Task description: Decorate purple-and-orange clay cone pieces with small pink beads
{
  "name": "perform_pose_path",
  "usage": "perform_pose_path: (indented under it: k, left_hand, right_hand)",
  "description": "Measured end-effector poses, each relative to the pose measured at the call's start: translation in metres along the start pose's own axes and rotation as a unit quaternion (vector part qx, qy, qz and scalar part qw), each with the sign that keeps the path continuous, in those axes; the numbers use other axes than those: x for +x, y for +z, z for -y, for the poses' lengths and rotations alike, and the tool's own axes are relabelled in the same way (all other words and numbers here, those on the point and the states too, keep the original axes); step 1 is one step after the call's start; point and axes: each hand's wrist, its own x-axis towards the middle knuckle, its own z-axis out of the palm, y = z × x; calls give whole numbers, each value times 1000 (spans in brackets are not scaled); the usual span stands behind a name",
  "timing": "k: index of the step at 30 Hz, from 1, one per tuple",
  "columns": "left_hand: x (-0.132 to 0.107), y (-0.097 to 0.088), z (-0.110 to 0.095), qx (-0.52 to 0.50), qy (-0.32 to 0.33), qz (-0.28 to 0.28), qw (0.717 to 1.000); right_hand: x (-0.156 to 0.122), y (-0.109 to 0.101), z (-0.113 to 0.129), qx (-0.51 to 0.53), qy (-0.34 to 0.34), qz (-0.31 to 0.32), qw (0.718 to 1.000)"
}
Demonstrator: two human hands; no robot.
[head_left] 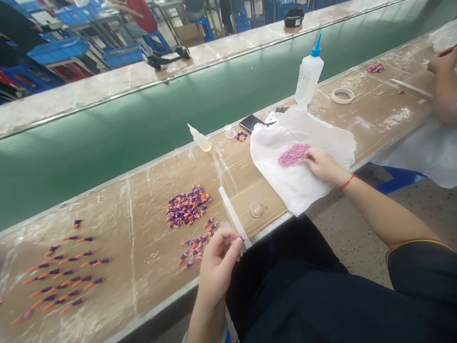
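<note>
My left hand [218, 259] is raised near the bench's front edge, pinching a small orange and purple piece between thumb and fingers. Just beyond it lie a scattered cluster [194, 245] and a denser heap [186, 207] of similar purple and orange pieces. My right hand [320, 164] rests on a crumpled white plastic sheet [300, 186], fingertips touching a patch of tiny pink beads [293, 155]. Whether the fingers hold any beads is not visible.
Assembled purple-orange pieces lie in rows [62, 276] at the left. A white strip [233, 216], clear small dish [256, 209], small glue bottle [200, 139], large glue bottle [308, 74], phone [252, 123] and tape roll [342, 95] sit on the bench. Another person's hand [444, 81] works far right. Green conveyor belt [143, 114] behind.
</note>
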Motion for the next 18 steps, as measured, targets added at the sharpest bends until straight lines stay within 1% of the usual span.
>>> perform_pose_path:
  k: [3,7,13,15,18]
  left_hand:
    - [-3,4,6,-32,-11,-31,999]
    - [-4,3,12,-35,-17,-31,999]
    - [-6,6,15,-36,-33,-67,997]
    - [-5,7,15,-35,-41,-79,995]
    - [-4,9,13,-31,-53,-79,995]
  right_hand:
    - [-2,-1,-6,97,46,-37,994]
    - [-2,0,-14,226,87,-68,968]
    - [-5,0,-13,368,103,-54,922]
    - [-7,1,-11,403,104,-45,908]
    - [-9,3,-8,436,106,-33,893]
